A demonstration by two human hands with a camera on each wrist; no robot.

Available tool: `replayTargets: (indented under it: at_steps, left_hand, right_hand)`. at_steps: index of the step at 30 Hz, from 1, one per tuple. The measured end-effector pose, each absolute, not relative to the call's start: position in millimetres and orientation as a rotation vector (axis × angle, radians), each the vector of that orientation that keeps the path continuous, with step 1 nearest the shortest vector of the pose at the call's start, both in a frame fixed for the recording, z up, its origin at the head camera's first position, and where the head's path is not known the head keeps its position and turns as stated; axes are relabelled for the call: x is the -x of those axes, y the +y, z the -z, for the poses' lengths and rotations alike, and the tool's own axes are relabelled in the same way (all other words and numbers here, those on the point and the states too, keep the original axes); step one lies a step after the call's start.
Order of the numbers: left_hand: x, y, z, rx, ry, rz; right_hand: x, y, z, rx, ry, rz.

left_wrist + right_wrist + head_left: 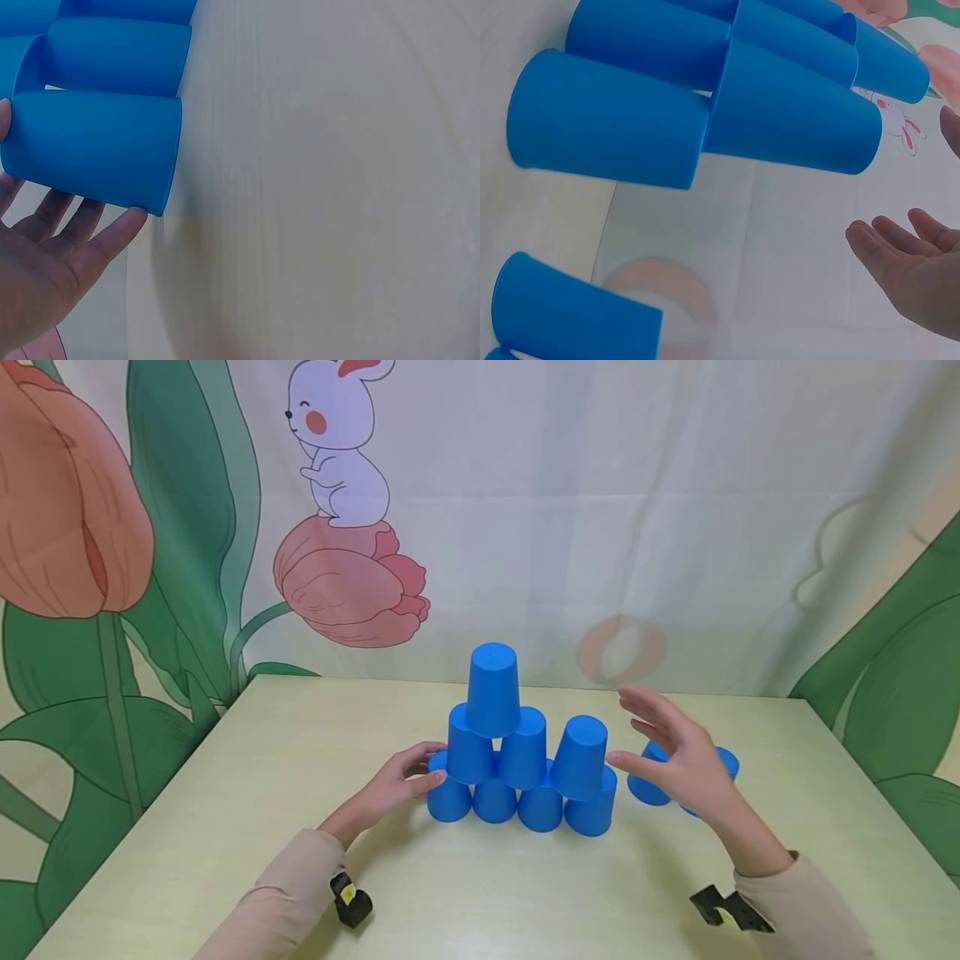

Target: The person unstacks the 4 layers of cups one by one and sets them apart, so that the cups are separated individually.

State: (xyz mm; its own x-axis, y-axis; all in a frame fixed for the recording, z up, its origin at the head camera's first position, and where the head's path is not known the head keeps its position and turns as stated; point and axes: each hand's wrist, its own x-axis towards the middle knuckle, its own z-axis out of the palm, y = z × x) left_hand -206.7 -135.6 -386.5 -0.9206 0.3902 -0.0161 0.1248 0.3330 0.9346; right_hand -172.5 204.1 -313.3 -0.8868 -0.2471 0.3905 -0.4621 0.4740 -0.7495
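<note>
Upside-down blue cups form a stepped stack: several in the bottom row, three above, and a single top cup (492,689). My left hand (397,785) is at the leftmost bottom cup (94,146), thumb against one side and spread fingers along the other. To the right, my right hand (678,756) is held up with fingers extended and thumb apart, holding nothing. Its thumb tip points at the right-hand second-row cup (579,757). In the right wrist view, that cup (795,112) shows apart from the fingers (870,247).
Behind my right hand stand two more blue cups, a nearer-left one (647,781) and a partly hidden one (727,764). The pale wooden table (480,893) ends at a printed curtain (525,527). Black wrist devices (350,900) hang by both sleeves.
</note>
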Motion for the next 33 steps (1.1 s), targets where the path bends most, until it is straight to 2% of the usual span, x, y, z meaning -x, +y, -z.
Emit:
replayTargets:
  at_steps: [21,28,33]
  left_hand:
    - [206.7,-136.2,385.8,-0.471,2.366,-1.613]
    - [223.3,-143.2,414.4,-0.459,2.378,-1.614]
    - [224.5,-143.2,414.4,-0.470,2.380,-1.612]
  right_hand:
    - [184.5,166.2,311.2,-0.748,-2.299,-1.494]
    - [191.7,154.6,310.0,-0.777,-2.301,-1.536]
    - [196.1,145.7,308.1,-0.795,-2.302,-1.578]
